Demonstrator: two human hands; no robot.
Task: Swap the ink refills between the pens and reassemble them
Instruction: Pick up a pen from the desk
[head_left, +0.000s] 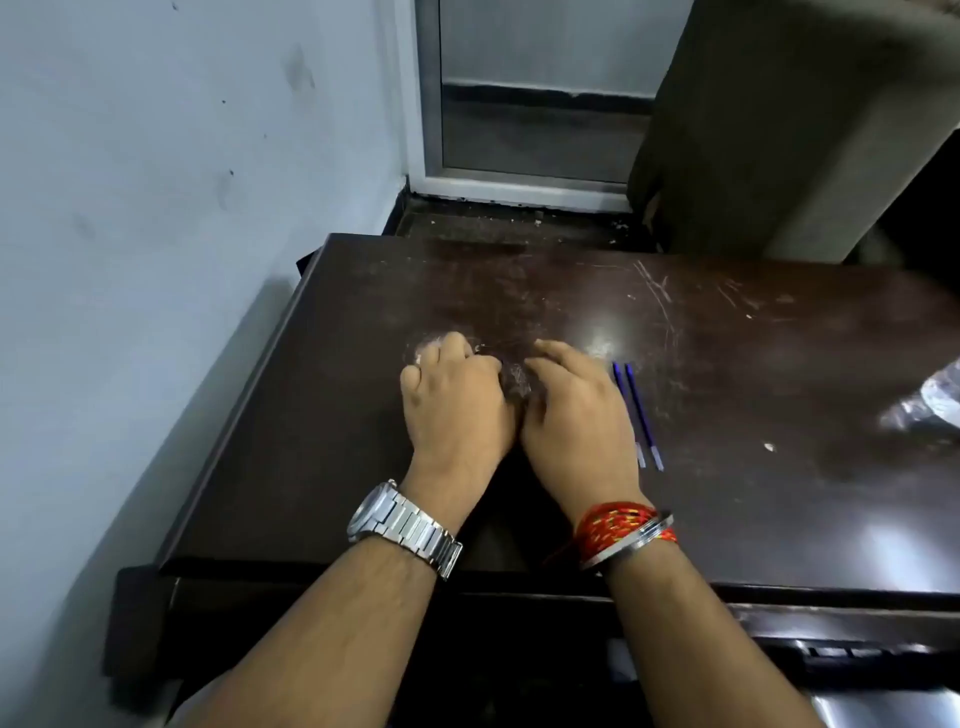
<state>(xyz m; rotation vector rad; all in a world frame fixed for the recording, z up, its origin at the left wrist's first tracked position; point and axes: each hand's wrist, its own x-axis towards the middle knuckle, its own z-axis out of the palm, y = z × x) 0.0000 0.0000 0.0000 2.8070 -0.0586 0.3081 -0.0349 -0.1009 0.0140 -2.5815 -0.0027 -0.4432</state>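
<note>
Head view. Both hands low over the dark table (727, 395), knuckles up, side by side and nearly touching. Left hand (457, 400) curled into a loose fist, fingers tucked under; something pale and glinting shows at its far edge, but whether it grips a pen part I cannot tell. Right hand (576, 415) flatter, fingers half bent and reaching forward; what lies beneath the palm is hidden. Between the two hands, a clear, shiny scrap of something (514, 376), too blurred to name.

Two blue ink refills (636, 413) lie just right of the right hand, side by side and close to parallel, apart from the fingers. Long axis runs away from the person, far ends leaning slightly left, pale tips toward the near edge. Pen barrels not identifiable in this view.

Judgement: refills are out, reassembly pending. Right hand is clearly the nearer one; a short sideways reach to the right, pinching across the thin shafts, would take one.

Crumpled clear wrapper (930, 402) far right, well apart.
</note>
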